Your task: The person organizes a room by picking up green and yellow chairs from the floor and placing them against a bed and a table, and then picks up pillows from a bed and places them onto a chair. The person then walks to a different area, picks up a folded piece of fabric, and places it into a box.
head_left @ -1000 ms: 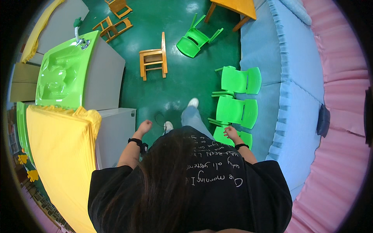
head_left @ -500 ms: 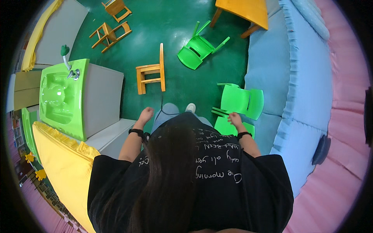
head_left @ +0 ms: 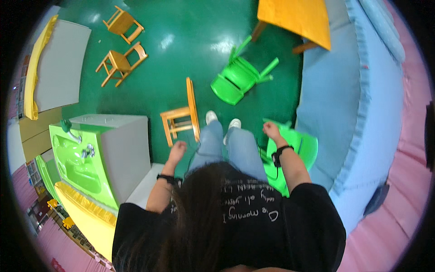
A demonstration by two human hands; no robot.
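Note:
My left hand [head_left: 176, 153] hangs with curled fingers beside my thigh, holding nothing that I can see. It is nearest to a small wooden chair [head_left: 177, 113] in front of my legs, with a gap between them. My right hand [head_left: 272, 130] is also loosely closed with nothing visible in it. Below and beside it are green plastic chairs [head_left: 306, 147], partly hidden by my forearm; I cannot tell whether the hand touches one. Both wrists wear black bands, and a thin dark cord hangs near my left hand.
Ahead lies another green chair [head_left: 235, 80]. Two wooden chairs [head_left: 118, 61] stand farther left, and a wooden table [head_left: 297, 20] is ahead right. A green sink [head_left: 106, 170] on a grey cabinet [head_left: 127, 152] is at left. A blue padded sofa [head_left: 328, 90] lines the right.
My body has moved forward, and the sink and chairs sit lower in view. More of my legs and both shoes show. Both hands stay curled.

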